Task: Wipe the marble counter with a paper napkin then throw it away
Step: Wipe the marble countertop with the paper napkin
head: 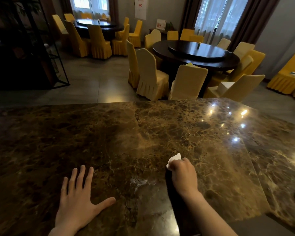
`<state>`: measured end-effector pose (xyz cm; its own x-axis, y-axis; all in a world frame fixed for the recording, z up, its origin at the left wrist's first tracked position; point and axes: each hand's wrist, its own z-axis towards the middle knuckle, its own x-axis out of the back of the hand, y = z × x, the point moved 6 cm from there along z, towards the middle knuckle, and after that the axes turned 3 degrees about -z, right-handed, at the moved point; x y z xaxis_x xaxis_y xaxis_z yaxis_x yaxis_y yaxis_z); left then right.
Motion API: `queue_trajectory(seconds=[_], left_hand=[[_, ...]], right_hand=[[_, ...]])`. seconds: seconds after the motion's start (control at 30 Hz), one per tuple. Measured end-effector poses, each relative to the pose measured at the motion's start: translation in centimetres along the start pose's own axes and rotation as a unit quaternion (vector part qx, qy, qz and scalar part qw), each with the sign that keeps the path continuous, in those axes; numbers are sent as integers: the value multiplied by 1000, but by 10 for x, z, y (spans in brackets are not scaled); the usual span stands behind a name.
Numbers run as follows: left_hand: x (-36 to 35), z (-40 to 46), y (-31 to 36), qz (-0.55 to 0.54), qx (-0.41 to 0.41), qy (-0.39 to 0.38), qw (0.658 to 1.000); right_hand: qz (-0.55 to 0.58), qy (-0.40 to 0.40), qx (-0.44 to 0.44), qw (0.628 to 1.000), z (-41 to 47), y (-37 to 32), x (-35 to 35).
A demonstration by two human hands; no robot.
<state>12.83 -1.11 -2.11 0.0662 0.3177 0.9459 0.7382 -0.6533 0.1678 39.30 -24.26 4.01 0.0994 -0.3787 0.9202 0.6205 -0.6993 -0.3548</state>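
A brown veined marble counter (109,133) fills the lower half of the view. My right hand (183,174) is closed on a white paper napkin (175,157), pressed down onto the counter right of centre; only a corner of the napkin shows past my fingers. My left hand (78,200) lies flat on the counter to the left, palm down, fingers spread, holding nothing. A pale smear (138,182) marks the marble between my two hands.
The counter's far edge (143,102) drops to a tiled floor. Beyond it stand a dark round table (196,55) ringed by yellow covered chairs (150,75), a second such table (99,26) further back, and a black metal shelf frame (54,53) at left.
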Motion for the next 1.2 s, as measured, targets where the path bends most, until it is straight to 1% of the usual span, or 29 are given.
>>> queue_trajectory(seconds=[0.07, 0.13, 0.2, 0.23, 0.27, 0.3, 0.37, 0.43, 0.47, 0.53, 0.6, 0.63, 0.67, 0.7, 0.73, 0.8, 0.83, 0.9, 0.97, 1.03, 1.07, 1.1, 1.13, 1.2], left_hand=[[1, 0, -1, 0, 3, -3, 1000], [1, 1, 1, -2, 2, -4, 1000], [1, 0, 2, -5, 0, -1, 1000], [2, 0, 2, -5, 1, -1, 1000], [2, 0, 2, -5, 1, -1, 1000], [3, 0, 2, -4, 1, 1, 1000], [3, -1, 2, -2, -1, 5, 1000], [2, 0, 1, 1, 1, 4, 1000], [2, 1, 1, 4, 1, 6, 1000], [0, 1, 0, 7, -1, 12, 1000], [-1, 3, -1, 5, -1, 18, 1000], [-1, 3, -1, 3, -2, 20, 1000], [-1, 3, -2, 1, -5, 23, 1000], [-1, 3, -2, -1, -6, 26, 1000], [-1, 3, -3, 0, -6, 26, 1000], [-2, 3, -2, -1, -4, 26, 1000], [-2, 3, -2, -2, -5, 29, 1000], [-1, 3, -3, 1, -6, 31, 1000], [-2, 2, -3, 0, -5, 27, 1000], [-3, 2, -2, -4, -7, 30, 1000], [-3, 2, -2, -6, -7, 31, 999], [-2, 2, -2, -9, -6, 31, 999], [-2, 3, -2, -11, -6, 31, 999], [-2, 2, -3, -11, -6, 27, 1000]], right_hand=[[7, -11, 35, 999, -13, -21, -12], [23, -44, 95, 994, -46, -36, -24], [32, -69, 154, 985, -68, -32, -21], [36, -70, 160, 984, -68, -23, -14], [29, -60, 144, 987, -62, -10, -6], [18, -40, 109, 993, -53, 7, 3], [2, 7, 15, 1000, -33, 34, 16], [-7, 29, -46, 998, -26, 30, 15], [-4, 27, -52, 998, -28, 17, 7], [28, 9, -16, 999, -43, -23, -15], [46, -22, 68, 996, -64, -55, -31], [42, -31, 108, 993, -69, -59, -31], [37, -37, 126, 991, -68, -54, -27], [30, -38, 116, 992, -63, -41, -21], [23, -30, 84, 996, -56, -24, -13], [1, 11, 7, 1000, -41, 13, 7], [-5, 33, -19, 999, -35, 24, 13], [-4, 44, -41, 998, -33, 19, 10], [19, 20, -19, 999, -49, -5, -7], [22, -11, 65, 998, -75, -22, -18], [20, -36, 103, 994, -85, -21, -18], [17, -41, 124, 991, -88, -13, -13], [11, -33, 116, 993, -85, 0, -5], [-4, 4, 35, 999, -68, 32, 13]])
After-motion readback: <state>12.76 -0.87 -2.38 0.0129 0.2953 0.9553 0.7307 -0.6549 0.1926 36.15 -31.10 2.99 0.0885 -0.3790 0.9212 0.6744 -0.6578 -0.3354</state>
